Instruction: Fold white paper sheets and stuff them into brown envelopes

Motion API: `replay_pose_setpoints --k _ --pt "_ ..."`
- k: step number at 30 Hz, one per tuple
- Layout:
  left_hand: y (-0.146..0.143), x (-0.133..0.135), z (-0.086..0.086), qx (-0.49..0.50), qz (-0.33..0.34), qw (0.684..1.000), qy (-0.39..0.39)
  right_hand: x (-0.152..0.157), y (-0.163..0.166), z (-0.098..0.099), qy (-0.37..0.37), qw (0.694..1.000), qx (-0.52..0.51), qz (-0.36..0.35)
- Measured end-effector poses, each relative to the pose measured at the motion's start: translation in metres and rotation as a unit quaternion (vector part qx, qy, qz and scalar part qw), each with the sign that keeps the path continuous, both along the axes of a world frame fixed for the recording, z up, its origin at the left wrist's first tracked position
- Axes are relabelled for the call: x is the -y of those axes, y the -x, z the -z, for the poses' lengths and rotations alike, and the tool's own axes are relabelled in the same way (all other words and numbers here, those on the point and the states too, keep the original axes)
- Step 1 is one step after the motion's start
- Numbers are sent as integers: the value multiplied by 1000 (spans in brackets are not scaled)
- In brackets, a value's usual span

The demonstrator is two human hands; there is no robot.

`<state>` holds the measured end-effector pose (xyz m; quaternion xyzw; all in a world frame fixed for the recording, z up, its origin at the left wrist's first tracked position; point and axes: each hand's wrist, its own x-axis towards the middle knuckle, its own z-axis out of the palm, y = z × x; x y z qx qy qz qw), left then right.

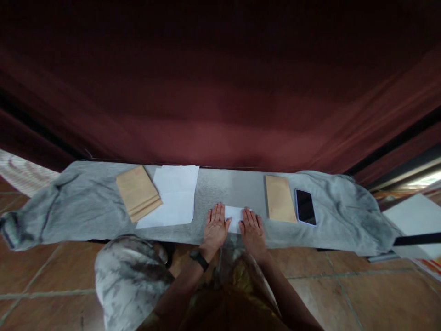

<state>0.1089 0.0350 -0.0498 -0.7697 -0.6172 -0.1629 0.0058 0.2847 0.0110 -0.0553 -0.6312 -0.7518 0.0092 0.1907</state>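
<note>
So, the step in hand looks to me like pressing a fold flat. The way to do it well is already half set up: both palms down, one on each end, with even weight so the sheet can't skate around. I'd work the pressure from the middle out toward the ends instead of leaning on one side. The top looks soft-covered, so I'd guess it gives a bit, and a crease can wander.

The folded white paper (234, 217) is small, plain and roughly rectangular. It lies flat close to the front edge of the desk (227, 188), about midway along it. Only its middle strip shows, because both ends are under the hands.

The left hand (215, 226) lies flat on the left end, fingers straight and close together, gripping nothing. The right hand (252, 225) does the same on the right end. There's a dark watch (199, 259) on the left wrist.

Just right of the right hand is a single brown envelope (279, 198), with a phone (305, 207) beside it, screen dark. Off to the left, loose white sheets (175, 197) run from the back edge toward the front. A stack of brown envelopes (138, 192) overlaps their left side.

A gray cloth (79, 207) drapes off both ends of the desk. There's a dark red curtain (220, 92) behind the back edge and tiled floor (344, 285) in front.
</note>
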Motion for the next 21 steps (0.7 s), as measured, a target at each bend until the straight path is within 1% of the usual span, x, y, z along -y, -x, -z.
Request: replay_pose_setpoints --k 2,4,8,10,14,18,21 --pt "-4 1 -2 -2 -15 1000 3 0 -3 2 -1 1000 -5 7" --pt "-12 3 -4 -5 -8 1000 15 1 -5 3 3 1000 -12 11" --pt "-34 7 -6 -2 81 996 40 2 -7 1 15 1000 -14 3" --pt "-41 7 -5 6 105 994 38 3 -7 0 16 1000 -12 -5" --pt "-37 2 0 18 85 996 17 3 -6 -2 8 1000 -12 -5" --pt "-19 -1 2 13 46 999 9 2 -5 -1 6 1000 -14 9" --pt "-6 1 4 18 16 1000 -5 1 -6 1 5 1000 -19 6"
